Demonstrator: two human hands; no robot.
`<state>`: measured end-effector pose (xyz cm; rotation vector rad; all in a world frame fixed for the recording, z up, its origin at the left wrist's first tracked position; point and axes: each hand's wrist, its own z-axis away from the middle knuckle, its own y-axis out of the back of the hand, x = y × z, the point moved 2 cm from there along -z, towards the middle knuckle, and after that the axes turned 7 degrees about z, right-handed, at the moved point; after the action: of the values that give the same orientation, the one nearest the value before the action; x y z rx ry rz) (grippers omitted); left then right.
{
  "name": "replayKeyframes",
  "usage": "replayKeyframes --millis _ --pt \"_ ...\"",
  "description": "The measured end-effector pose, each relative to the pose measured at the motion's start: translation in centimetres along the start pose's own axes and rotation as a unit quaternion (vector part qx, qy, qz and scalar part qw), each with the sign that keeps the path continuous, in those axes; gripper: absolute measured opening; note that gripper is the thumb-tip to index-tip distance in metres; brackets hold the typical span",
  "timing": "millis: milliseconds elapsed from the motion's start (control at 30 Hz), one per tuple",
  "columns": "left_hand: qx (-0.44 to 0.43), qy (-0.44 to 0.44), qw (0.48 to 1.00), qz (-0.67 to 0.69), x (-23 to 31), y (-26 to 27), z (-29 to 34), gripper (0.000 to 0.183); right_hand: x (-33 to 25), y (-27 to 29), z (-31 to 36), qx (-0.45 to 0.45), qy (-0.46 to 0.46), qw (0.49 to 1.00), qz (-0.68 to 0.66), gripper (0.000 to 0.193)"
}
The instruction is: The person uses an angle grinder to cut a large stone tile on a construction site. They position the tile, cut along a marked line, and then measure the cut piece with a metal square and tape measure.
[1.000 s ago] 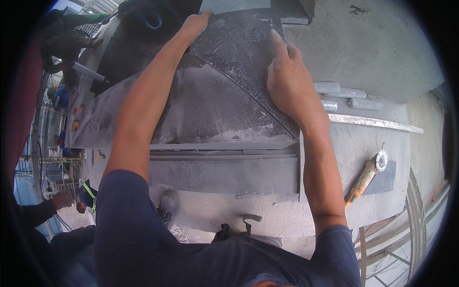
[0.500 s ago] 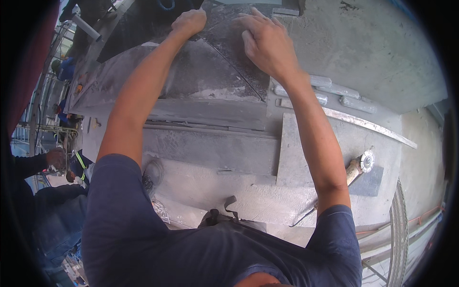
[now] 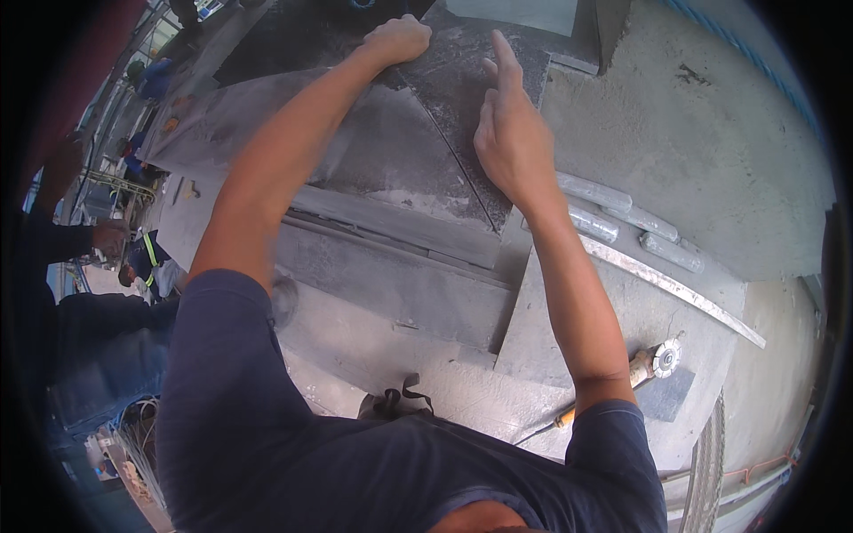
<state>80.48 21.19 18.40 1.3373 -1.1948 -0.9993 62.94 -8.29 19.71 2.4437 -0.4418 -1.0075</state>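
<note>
My left hand (image 3: 399, 41) is closed in a fist on the dark stone slab (image 3: 444, 67) at the far side; whatever its fingers hold, if anything, is hidden. To its right, my right hand (image 3: 515, 142) is over the dusty dark slab, open, fingers stretched forward and the palm turned inward. Both hands are pale with dust. Between them, a thin dark straight line (image 3: 449, 147) runs diagonally from near my left hand toward the slab's near corner. A grey dust-covered slab (image 3: 355, 147) lies on the near-left side of that line.
An angle grinder (image 3: 641, 366) with a toothed disc lies by my right elbow, beside a small dark tile (image 3: 668, 393). Several plastic-wrapped cylinders (image 3: 626, 213) and a long pale strip (image 3: 680, 289) lie to the right. Other people (image 3: 147, 262) are at the left.
The view has shifted and turned slightly. My right hand has turned from palm-down with spread fingers to edge-on with fingers straight. My left hand stays closed near the line's far end.
</note>
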Motion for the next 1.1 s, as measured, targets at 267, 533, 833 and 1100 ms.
replayKeyframes --millis 267,533,833,1100 --pt "0.036 -0.011 0.997 0.074 2.4 0.0 -1.0 0.044 2.4 4.8 -3.8 -0.106 0.179 0.978 -0.012 0.072" --pt "0.003 -0.093 0.996 0.015 2.8 -0.3 -0.1 0.038 -0.6 -0.4 -1.2 -0.097 0.173 0.978 0.070 0.073" --pt "0.009 0.071 0.993 0.098 2.4 1.2 3.7 0.066 -1.5 4.2 -11.1 -0.210 0.106 0.952 0.194 0.052" --pt "-0.021 0.042 0.993 0.111 3.4 0.8 1.9 0.069 4.7 -4.0 -3.2 -0.121 0.129 0.946 0.270 0.061"
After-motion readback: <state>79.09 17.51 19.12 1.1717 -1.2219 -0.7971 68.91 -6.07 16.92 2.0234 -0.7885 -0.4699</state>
